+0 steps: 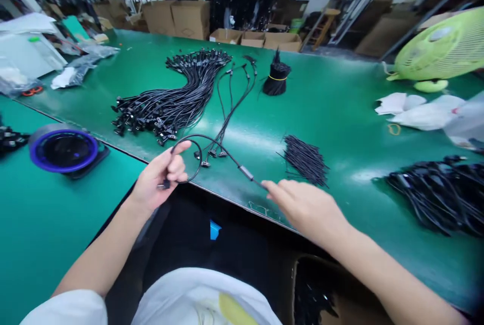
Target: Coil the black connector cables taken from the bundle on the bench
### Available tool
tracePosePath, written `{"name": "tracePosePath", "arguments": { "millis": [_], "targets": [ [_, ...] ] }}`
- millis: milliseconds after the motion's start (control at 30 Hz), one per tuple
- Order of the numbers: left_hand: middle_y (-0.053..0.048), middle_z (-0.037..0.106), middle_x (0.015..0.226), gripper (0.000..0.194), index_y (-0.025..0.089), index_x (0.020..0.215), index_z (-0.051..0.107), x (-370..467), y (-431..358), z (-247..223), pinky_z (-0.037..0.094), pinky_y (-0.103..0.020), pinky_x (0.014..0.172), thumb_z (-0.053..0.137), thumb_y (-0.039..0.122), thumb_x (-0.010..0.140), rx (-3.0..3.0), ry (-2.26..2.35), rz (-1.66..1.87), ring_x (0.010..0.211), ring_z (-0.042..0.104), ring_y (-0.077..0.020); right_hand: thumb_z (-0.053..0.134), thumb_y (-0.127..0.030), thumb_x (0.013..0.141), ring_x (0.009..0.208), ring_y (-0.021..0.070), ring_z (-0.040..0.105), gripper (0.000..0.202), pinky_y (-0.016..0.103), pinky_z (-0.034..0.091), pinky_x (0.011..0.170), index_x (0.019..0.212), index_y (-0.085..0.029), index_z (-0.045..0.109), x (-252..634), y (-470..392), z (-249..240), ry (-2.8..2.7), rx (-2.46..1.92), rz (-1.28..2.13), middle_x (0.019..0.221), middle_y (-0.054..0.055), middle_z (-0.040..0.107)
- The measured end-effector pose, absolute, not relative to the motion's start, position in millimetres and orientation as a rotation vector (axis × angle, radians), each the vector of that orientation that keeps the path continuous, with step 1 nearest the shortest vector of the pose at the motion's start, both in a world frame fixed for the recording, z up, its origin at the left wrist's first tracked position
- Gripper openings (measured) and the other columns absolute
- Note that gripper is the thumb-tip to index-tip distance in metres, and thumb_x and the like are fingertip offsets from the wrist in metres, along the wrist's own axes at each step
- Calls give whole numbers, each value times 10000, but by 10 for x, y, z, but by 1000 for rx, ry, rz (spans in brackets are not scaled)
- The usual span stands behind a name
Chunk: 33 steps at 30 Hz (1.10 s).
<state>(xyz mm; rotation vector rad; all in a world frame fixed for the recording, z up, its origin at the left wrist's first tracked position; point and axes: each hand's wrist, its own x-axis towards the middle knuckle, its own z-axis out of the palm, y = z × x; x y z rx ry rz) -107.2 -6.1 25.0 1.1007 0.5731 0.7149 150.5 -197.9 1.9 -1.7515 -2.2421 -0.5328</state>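
Note:
One black cable (223,149) with a grey sleeve (246,172) spans the gap between my hands over the table's front edge. My left hand (163,171) is closed around its looped part, and a black connector (164,184) pokes out below the fingers. The fingers of my right hand (302,204) pinch the cable's other end, just past the sleeve. Behind the held cable, a few loose cables (231,112) lie on the green table (321,98). To their left spreads a large bundle of black cables (192,85). Short black ties (305,159) lie beyond my right hand.
Upright at the back stands a bundle of black ties (277,78) with a yellow band. A blue-rimmed round device (64,149) sits at left. More black cables (438,194), white bags (427,112) and a green fan (442,43) are at right. Cardboard boxes (191,18) stand behind.

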Motion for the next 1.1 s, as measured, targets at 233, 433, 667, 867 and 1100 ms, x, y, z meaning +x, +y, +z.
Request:
{"name": "tracePosePath", "arguments": {
  "millis": [233,433,667,867,1100],
  "targets": [
    [-83,671,989,290,175,953,610,-657,-519,-36,451,-326,874,388,357,989,2023,355,315,929,604,-196,374,-291,1019,574,123,515,342,276,309,549,790,-171,598,1004,-1804,157,-2243,-1575,-96,675,18,587],
    [35,494,599,307,184,860,528,-657,-521,-52,371,-256,599,401,433,986,1619,358,316,553,440,-115,569,-595,872,961,192,584,473,301,468,799,1130,-199,553,1181,-1581,-72,-1473,-1431,395,1045,83,604],
    [11,496,619,449,177,712,478,-504,-724,-381,443,-341,839,470,573,923,1089,462,471,712,545,-155,550,-514,894,435,57,263,356,189,237,421,753,-190,509,860,-1335,-466,-668,-1214,971,528,-87,306],
    [37,439,652,401,183,833,496,-585,-859,-600,418,-294,682,410,558,946,1448,691,480,606,438,-124,639,-502,842,863,127,576,346,183,439,547,767,-186,520,594,-1491,-350,-511,-978,1078,1031,50,566],
    [-20,533,711,449,159,763,566,-765,-913,-658,425,-289,640,427,552,928,1698,517,28,656,497,-151,546,-520,915,470,28,427,308,151,301,388,960,-225,470,365,-1580,-521,-467,-986,1001,817,-37,507]
  ]
}}
